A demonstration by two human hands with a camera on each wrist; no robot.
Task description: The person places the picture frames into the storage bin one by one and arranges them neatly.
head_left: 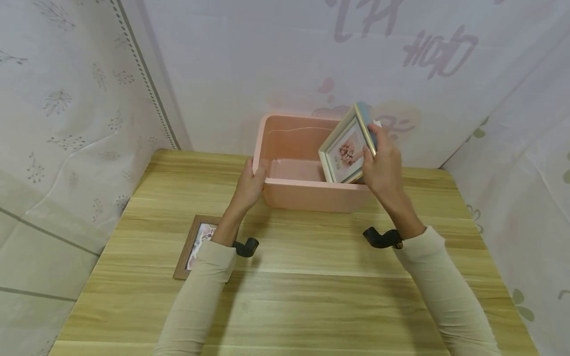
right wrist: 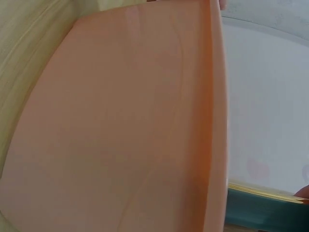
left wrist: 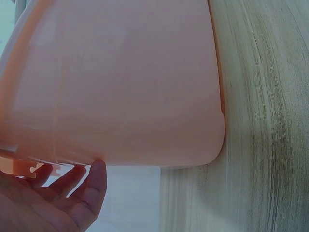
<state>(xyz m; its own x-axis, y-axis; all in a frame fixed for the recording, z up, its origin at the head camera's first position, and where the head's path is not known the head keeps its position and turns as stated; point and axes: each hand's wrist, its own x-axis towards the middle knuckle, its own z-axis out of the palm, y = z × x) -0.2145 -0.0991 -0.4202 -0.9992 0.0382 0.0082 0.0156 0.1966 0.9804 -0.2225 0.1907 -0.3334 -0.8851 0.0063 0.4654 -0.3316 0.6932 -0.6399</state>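
A pink plastic bin [head_left: 311, 197] stands near the back of the wooden table. My left hand [head_left: 249, 187] grips its left end at the rim, thumb over the edge; in the left wrist view its fingers touch the bin's outer wall [left wrist: 130, 87]. Over the right part of the bin, my right hand [head_left: 384, 165] holds a picture frame [head_left: 334, 170] by its right edge. That frame is cream with gold trim, has a blue-green side and shows a pink flower picture. It tilts, with its lower part inside the bin; whether it touches the floor is hidden.
A brown wooden picture frame [head_left: 189, 247] lies on the table [head_left: 303, 306] at the left, partly covered by my left forearm. Patterned curtains [head_left: 213, 59] hang behind and beside the table. Each wrist wears a black camera mount [head_left: 380, 238].
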